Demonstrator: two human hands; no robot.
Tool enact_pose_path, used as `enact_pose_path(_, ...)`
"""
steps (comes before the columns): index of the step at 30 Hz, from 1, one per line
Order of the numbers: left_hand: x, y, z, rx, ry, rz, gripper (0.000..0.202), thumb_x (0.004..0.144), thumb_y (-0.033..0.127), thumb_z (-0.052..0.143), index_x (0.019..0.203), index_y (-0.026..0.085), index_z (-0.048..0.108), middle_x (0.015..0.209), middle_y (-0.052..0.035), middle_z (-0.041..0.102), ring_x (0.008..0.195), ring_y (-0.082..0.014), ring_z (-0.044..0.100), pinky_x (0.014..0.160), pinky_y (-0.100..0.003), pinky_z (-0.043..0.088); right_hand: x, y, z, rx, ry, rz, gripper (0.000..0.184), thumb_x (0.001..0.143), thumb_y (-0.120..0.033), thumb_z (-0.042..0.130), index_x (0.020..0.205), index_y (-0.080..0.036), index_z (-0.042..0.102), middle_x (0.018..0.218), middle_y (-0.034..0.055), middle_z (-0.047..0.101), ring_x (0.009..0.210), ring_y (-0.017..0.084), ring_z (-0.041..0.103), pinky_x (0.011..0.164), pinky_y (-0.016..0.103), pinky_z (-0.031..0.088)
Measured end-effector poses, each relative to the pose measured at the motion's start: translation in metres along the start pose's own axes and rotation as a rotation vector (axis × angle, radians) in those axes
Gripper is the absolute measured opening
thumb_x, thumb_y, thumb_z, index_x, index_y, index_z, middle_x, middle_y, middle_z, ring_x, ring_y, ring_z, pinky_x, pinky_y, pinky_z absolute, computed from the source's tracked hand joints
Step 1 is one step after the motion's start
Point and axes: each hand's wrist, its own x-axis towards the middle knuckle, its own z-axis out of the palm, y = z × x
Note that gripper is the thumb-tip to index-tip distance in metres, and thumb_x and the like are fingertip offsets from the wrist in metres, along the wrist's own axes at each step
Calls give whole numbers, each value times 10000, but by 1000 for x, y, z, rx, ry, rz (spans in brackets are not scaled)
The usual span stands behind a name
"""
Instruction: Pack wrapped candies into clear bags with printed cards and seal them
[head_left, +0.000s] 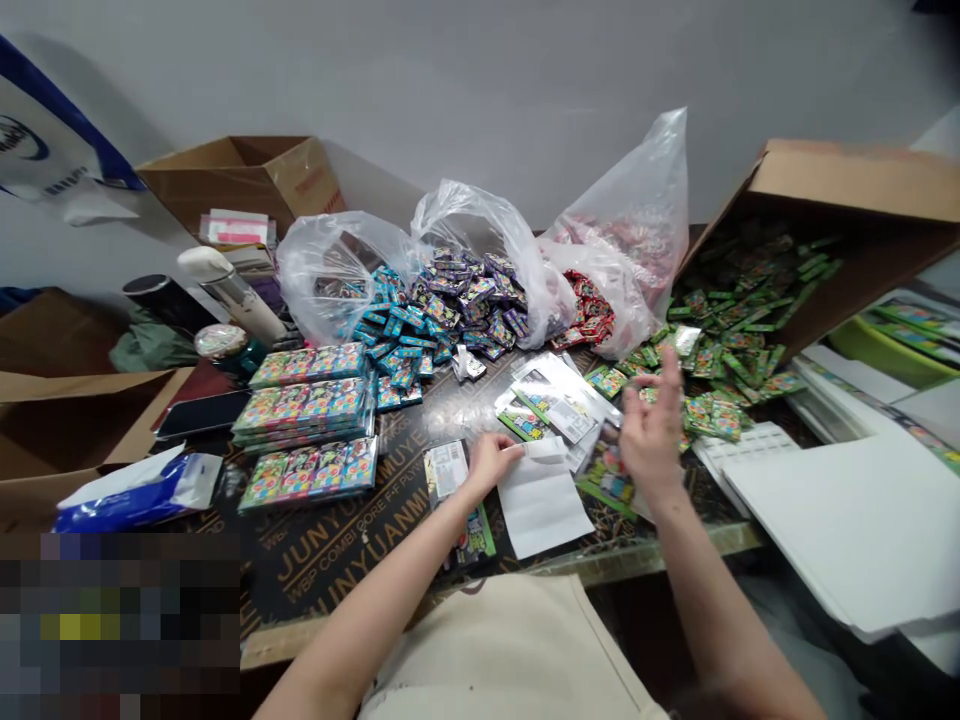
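Note:
My left hand (493,462) pinches the upper left edge of a folded white sheet (546,505), which lies at the table's front edge. My right hand (654,435) is raised to the right of the sheet, slightly blurred, with index finger stretched up and thumb apart; I see nothing held in it. Beneath my left forearm lies a printed packet with a green edge (474,535). Clear plastic sleeves with green printed cards (559,405) lie behind the sheet. A further green printed packet (606,480) is partly hidden by my right hand.
Stacked multicoloured packs (307,415) stand at left. Plastic bags spill blue (397,340), purple (480,295) and red small packets (589,310) at the back. A tipped carton (855,185) pours out green packets (739,330). White sheets (855,520) are stacked at right.

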Motion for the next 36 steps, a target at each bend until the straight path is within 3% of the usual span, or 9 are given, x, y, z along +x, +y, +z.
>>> enact_pose_path(2, 2, -2, 6, 118, 97, 51, 115, 661, 254, 625, 690, 151, 668, 779, -77, 604, 917, -262, 521, 786, -342, 362, -11, 7, 34, -166, 21, 7, 550, 881, -206, 305, 1397, -293, 133, 1132, 119, 404, 894, 226, 527, 767, 395, 465)
enact_pose_path(4, 2, -4, 0, 213, 177, 97, 167, 652, 230, 643, 804, 173, 680, 926, -91, 592, 1034, -276, 458, 873, -362, 313, -27, 23, 68, -293, -63, -3, 535, 864, -168, 308, 1376, -299, 220, 1111, 119, 415, 737, 193, 553, 648, 367, 488)
enact_pose_path(8, -6, -16, -48, 345, 303, 117, 312, 684, 232, 632, 995, 208, 636, 1098, -100, 541, 1114, -275, 398, 933, -391, 259, -52, 52, 107, -342, -169, -71, 524, 832, -162, 375, 1334, -301, 319, 1249, 136, 336, 746, 198, 555, 606, 377, 500)
enact_pose_path(11, -13, -30, -90, 393, 321, 72, 198, 673, 257, 645, 852, 179, 675, 948, -103, 604, 1009, -280, 479, 861, -382, 326, -54, 52, 108, -163, -100, -73, 547, 819, -209, 438, 1345, -271, 299, 1270, 141, 314, 816, 207, 540, 694, 407, 500)
enact_pose_path(14, -20, -38, -111, 382, 257, 75, 108, 634, 256, 679, 704, 174, 687, 736, -59, 632, 798, -224, 558, 748, -314, 390, -41, 31, 100, 93, -59, 38, 589, 815, -274, 477, 1360, -245, 256, 1188, 134, 403, 752, 173, 525, 669, 365, 499)
enact_pose_path(19, -39, -26, -110, 294, 207, 201, 167, 692, 215, 626, 841, 181, 695, 794, -53, 661, 774, -189, 585, 720, -274, 421, -19, -17, 89, 474, -252, 196, 619, 784, -312, 545, 1339, -255, 277, 911, 31, 589, 682, 130, 515, 616, 276, 452)
enact_pose_path(27, -80, 5, -106, 176, 221, 408, 118, 732, 208, 603, 816, 172, 678, 803, -63, 670, 748, -181, 600, 692, -267, 441, -11, -73, 87, 847, -654, 341, 711, 686, -236, 645, 1312, -251, 308, 670, -51, 581, 613, 103, 528, 601, 228, 407)
enact_pose_path(31, -88, 9, -102, 231, 221, 500, 109, 748, 178, 581, 808, 177, 672, 793, -57, 660, 735, -171, 591, 704, -272, 436, -18, -85, 93, 907, -763, 369, 761, 657, -242, 670, 1318, -240, 294, 645, -55, 583, 594, 103, 533, 596, 228, 411)
enact_pose_path(36, -94, 11, -99, 232, 279, 540, 126, 742, 125, 548, 803, 166, 651, 780, -48, 642, 728, -159, 582, 674, -263, 441, -28, -83, 102, 887, -759, 387, 814, 645, -230, 687, 1338, -241, 261, 624, -61, 585, 586, 100, 540, 602, 223, 409)
